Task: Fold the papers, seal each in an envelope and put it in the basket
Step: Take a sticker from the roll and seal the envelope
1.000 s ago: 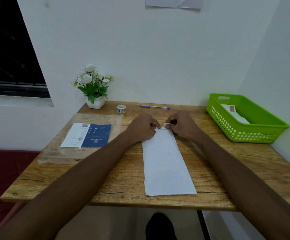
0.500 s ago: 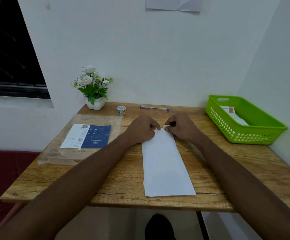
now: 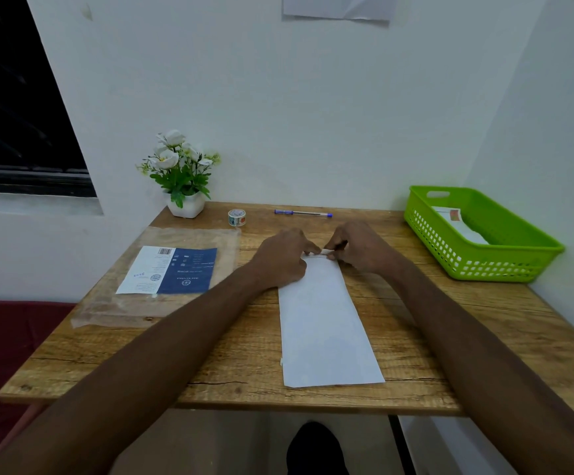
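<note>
I looked down at the wooden table [image 3: 244,354] through the head camera. A long white paper envelope [image 3: 323,323] lay flat on it, in the middle, with its near short edge close to the table's front edge. Both hands met at the far end of the envelope. The left hand [image 3: 280,258] lay with curled fingers on the far left corner, and its fingertip pressed the envelope's top edge. The right hand [image 3: 361,246] had its fingers bent and pinched a small white strip at the same top edge, just beside the left fingertip. I could not tell if that strip was a flap or a piece of tape.

At the right end of the table stood the bright green plastic basket [image 3: 518,265] with its perforated walls, well apart from the envelope. Inside it lay one white sealed envelope [image 3: 457,224] with a coloured patch on it.

On the left side lay a clear plastic sleeve [image 3: 134,303] with a blue and white printed card inside. Near the wall stood a small white pot of white flowers [image 3: 182,180], a small roll of patterned tape [image 3: 237,217] and a blue pen [image 3: 302,212].
</note>
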`<state>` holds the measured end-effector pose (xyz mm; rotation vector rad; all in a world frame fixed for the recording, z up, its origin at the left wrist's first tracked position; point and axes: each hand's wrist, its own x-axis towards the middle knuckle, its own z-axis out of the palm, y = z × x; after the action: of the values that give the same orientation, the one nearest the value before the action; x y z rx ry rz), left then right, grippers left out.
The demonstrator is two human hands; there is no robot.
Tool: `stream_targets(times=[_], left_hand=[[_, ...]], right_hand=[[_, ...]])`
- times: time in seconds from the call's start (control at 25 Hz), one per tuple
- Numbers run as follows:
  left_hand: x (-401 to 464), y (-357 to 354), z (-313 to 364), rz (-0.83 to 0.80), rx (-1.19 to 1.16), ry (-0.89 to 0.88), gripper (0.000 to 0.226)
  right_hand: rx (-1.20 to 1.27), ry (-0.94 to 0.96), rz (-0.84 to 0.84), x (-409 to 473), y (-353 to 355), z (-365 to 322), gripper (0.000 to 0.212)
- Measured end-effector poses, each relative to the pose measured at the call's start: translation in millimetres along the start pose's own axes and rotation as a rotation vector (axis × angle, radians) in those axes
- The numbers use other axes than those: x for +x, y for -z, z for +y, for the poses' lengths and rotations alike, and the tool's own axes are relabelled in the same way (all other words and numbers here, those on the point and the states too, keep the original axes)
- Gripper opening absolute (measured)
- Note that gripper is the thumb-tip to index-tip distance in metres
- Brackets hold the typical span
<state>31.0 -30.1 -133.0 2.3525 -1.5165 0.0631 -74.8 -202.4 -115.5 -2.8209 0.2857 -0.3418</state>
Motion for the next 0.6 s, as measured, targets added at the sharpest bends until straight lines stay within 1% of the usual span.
stream_targets(times=[0.32, 0.6], left_hand=[[-2.4, 1.6, 3.3, 0.006, 0.041, -0.009, 0.053], [-5.8, 6.2, 5.1, 0.034, 0.042, -0.008, 0.053]], right_hand=[[-0.036, 0.053, -0.016, -3.5, 5.6, -1.4, 0.021], [-0.08, 0.1, -0.039, -5.3, 8.7, -2.3, 0.025]])
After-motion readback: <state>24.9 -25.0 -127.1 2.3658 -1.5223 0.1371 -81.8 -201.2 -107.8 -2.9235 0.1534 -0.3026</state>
